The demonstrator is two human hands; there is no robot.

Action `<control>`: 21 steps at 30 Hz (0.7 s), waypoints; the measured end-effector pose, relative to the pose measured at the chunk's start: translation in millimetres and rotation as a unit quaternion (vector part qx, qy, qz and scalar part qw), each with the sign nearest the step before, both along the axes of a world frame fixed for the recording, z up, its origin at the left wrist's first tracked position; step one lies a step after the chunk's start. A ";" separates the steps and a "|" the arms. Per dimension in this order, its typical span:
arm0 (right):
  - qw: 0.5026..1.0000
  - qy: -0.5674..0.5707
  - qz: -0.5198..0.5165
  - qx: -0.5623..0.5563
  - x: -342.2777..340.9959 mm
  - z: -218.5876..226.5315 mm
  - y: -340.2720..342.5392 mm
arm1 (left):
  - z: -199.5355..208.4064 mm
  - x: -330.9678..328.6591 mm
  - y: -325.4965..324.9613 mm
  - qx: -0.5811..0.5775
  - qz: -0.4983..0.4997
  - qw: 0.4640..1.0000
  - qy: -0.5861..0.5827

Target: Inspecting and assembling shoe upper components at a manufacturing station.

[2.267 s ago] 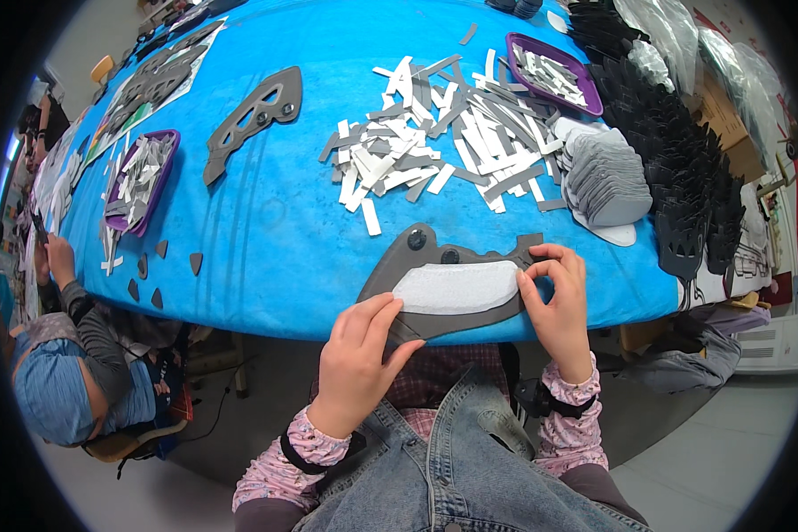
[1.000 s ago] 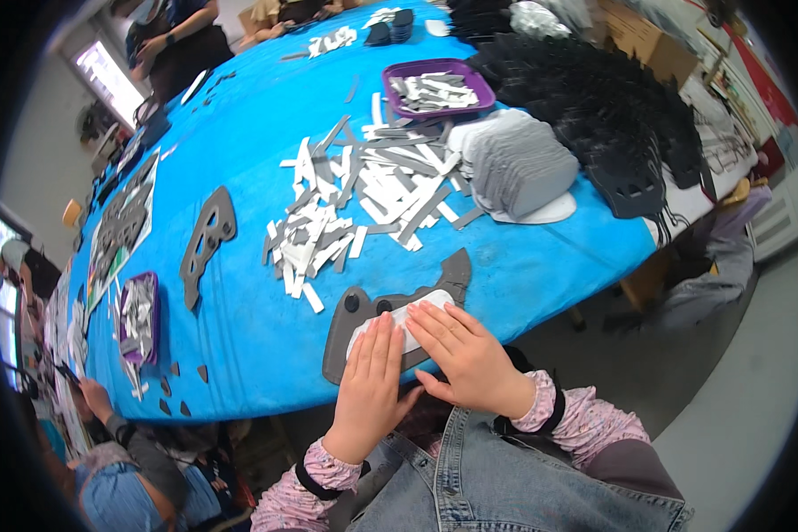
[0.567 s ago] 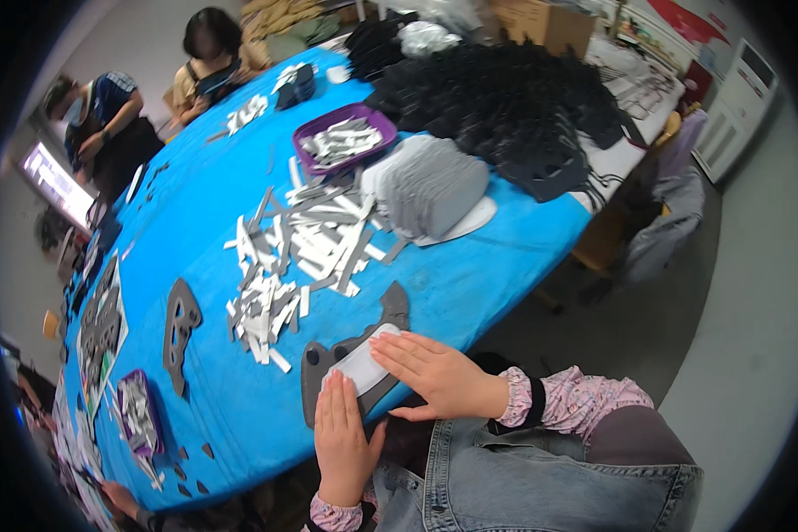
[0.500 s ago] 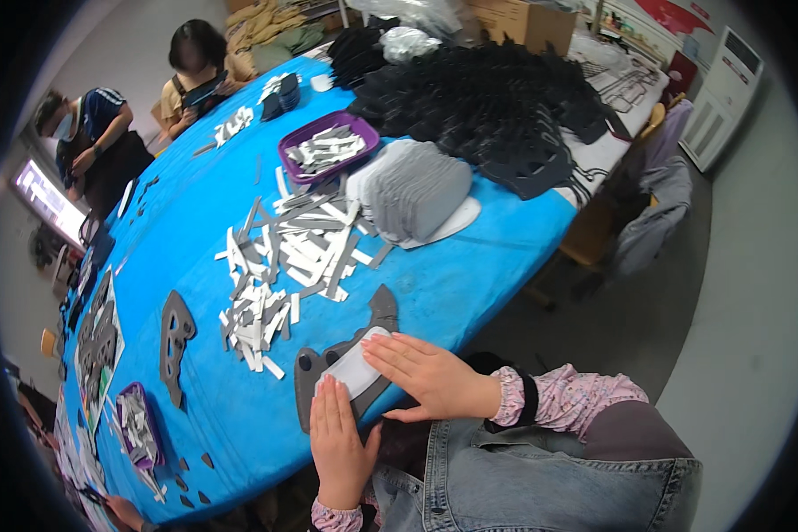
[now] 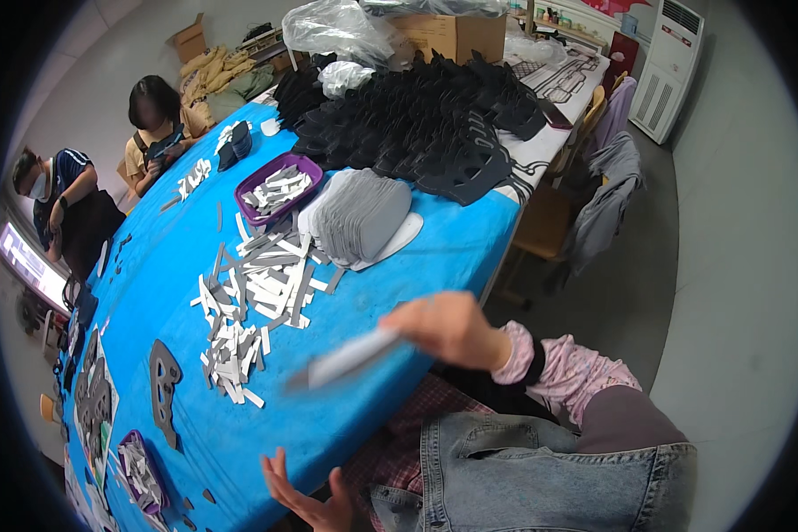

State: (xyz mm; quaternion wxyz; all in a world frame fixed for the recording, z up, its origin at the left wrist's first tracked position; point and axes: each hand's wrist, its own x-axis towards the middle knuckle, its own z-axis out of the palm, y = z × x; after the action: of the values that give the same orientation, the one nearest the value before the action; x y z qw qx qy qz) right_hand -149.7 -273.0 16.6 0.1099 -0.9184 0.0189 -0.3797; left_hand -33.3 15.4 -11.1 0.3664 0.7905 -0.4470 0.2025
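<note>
A grey cut-out foam piece with a white pad on it [image 5: 350,356] is raised over the near table edge, smeared by motion. My right hand [image 5: 452,328] is closed on its right end. Lower down, by the table edge, my left hand [image 5: 315,498] has its fingers spread and holds nothing. Beyond the held piece lies a loose heap of white and grey strips [image 5: 270,288]. Behind them leans a fanned stack of grey rounded pads [image 5: 355,213]. Another dark grey cut-out piece [image 5: 162,390] lies to the left on the blue table cover [image 5: 168,301].
A purple basket [image 5: 316,170] of strips stands behind the heap, and a second purple basket [image 5: 157,495] is at the lower left. Many black cut-out parts [image 5: 417,124] cover the far end. Two people are at the far left side. A wooden chair [image 5: 541,222] stands at right.
Both palms were pressing the white pad against the grey piece on the table. Now my right hand has lifted it, and my left hand has let go and drawn back toward me.
</note>
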 end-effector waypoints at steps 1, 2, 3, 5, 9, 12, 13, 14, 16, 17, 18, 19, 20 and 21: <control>0.987 -0.042 -0.062 0.143 -2.1 10.2 -7.9 | -1.5 3.6 0.8 -0.005 0.023 1.000 0.011; 0.948 -0.083 -0.120 0.283 -1.8 18.1 -16.6 | -2.6 6.5 1.7 -0.009 0.048 0.999 0.022; 0.901 -0.135 -0.182 0.371 0.9 23.1 -31.6 | 0.2 7.8 1.6 0.013 0.056 0.997 0.059; 0.828 -0.194 -0.199 0.486 1.4 28.3 -73.9 | 1.5 12.4 3.4 0.038 0.059 0.997 0.045; 0.789 -0.233 -0.172 0.541 -24.7 -24.1 -156.6 | 4.4 14.6 -9.9 0.044 0.038 0.997 0.051; 0.786 -0.270 -0.232 0.505 -39.4 -36.9 -159.4 | 2.4 21.3 -8.5 0.070 0.063 0.993 0.067; 0.786 -0.293 -0.184 0.512 -69.0 -59.9 -180.3 | 1.6 23.5 -11.3 0.068 0.052 0.994 0.071; 0.785 -0.292 -0.187 0.513 -69.1 -58.7 -180.2 | -0.9 27.5 -11.3 0.084 0.060 0.992 0.068; 0.694 -0.372 -0.140 0.601 -61.9 -43.4 -176.3 | -6.1 32.5 -12.2 0.103 0.069 0.990 0.066; 0.660 -0.358 -0.100 0.652 -63.7 -35.9 -175.9 | -8.3 33.8 -14.3 0.113 0.077 0.989 0.059; 0.659 -0.360 -0.101 0.653 -65.2 -36.3 -182.1 | -9.2 34.8 -16.3 0.123 0.086 0.987 0.053; 0.596 -0.367 -0.042 0.713 -67.9 -37.7 -190.3 | -8.9 34.9 -18.2 0.125 0.085 0.987 0.052; 0.526 -0.371 0.016 0.765 -71.4 -36.8 -196.0 | -7.8 33.2 -21.1 0.125 0.087 0.987 0.054; 0.538 -0.351 0.032 0.766 -74.0 -37.0 -200.2 | -6.9 32.1 -23.3 0.124 0.090 0.987 0.056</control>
State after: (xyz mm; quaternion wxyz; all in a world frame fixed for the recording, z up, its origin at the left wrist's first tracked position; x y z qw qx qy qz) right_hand -223.7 -473.2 -20.3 0.7811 -0.2773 0.2333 -0.5085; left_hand -1.2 -8.0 -18.0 0.2703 0.8769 -0.3748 0.1326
